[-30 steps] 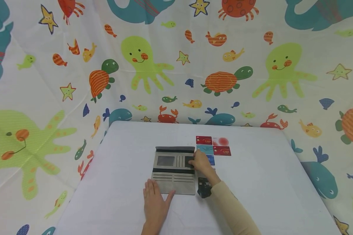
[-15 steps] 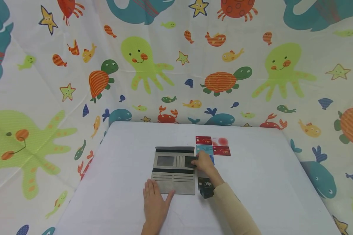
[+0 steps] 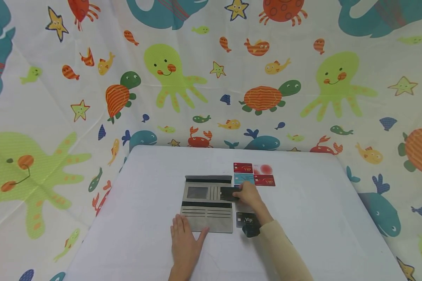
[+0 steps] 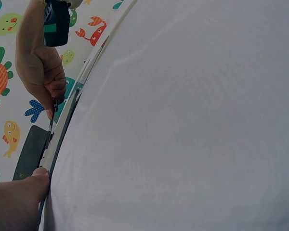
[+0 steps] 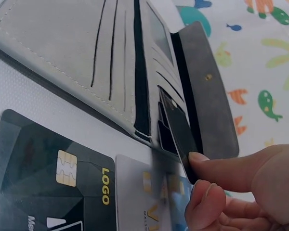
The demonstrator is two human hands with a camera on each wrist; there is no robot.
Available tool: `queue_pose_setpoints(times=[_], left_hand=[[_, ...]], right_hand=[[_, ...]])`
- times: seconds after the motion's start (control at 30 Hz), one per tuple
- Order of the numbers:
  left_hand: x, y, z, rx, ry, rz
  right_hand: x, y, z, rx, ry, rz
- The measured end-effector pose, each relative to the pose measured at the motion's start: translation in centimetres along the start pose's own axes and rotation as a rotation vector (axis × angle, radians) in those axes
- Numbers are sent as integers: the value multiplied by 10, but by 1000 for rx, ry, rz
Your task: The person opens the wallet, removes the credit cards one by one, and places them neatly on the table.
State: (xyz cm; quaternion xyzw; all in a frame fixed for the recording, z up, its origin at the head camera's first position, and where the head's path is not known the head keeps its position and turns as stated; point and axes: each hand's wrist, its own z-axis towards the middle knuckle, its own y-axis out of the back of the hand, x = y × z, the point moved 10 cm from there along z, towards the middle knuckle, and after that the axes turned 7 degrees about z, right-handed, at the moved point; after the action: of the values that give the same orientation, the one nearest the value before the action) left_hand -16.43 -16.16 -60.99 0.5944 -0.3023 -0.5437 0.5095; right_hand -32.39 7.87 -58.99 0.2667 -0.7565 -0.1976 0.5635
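Note:
An unfolded grey wallet (image 3: 211, 224) lies on the white table, its slots and clear window facing up. My left hand (image 3: 187, 240) rests with straight fingers on its lower left corner; the left wrist view shows that thumb (image 4: 31, 185) at the edge. Between thumb and fingers, my right hand (image 3: 250, 195) pinches a black card (image 3: 228, 193) at the wallet's right side. In the right wrist view the card (image 5: 179, 130) is tilted, its far end at a slot and its near end outside. My fingers hide part of its near end.
Right of the wallet lie a black VIP card (image 3: 242, 219), a silver card (image 5: 139, 197), a blue card (image 5: 178, 197), a teal card (image 3: 244, 178), red VIP cards (image 3: 243, 168) and a pink-white card (image 3: 263, 169). A patterned curtain (image 3: 204, 78) hangs behind the table.
My right hand has moved to the right, drawing the black card partly out past the wallet's right edge. The left hand has stayed in place.

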Motion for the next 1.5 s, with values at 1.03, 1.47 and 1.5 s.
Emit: queue_pose_setpoints(times=[1.03, 1.47, 1.5], left_hand=[[0, -2, 1, 36, 1, -29], [0, -2, 1, 3, -7, -41], [0, -2, 1, 6, -6, -38]], right_hand=[[-16, 25, -6, -33, 23, 101], [-13, 25, -12, 4, 68, 121], [-13, 24, -12, 5, 78, 126]])
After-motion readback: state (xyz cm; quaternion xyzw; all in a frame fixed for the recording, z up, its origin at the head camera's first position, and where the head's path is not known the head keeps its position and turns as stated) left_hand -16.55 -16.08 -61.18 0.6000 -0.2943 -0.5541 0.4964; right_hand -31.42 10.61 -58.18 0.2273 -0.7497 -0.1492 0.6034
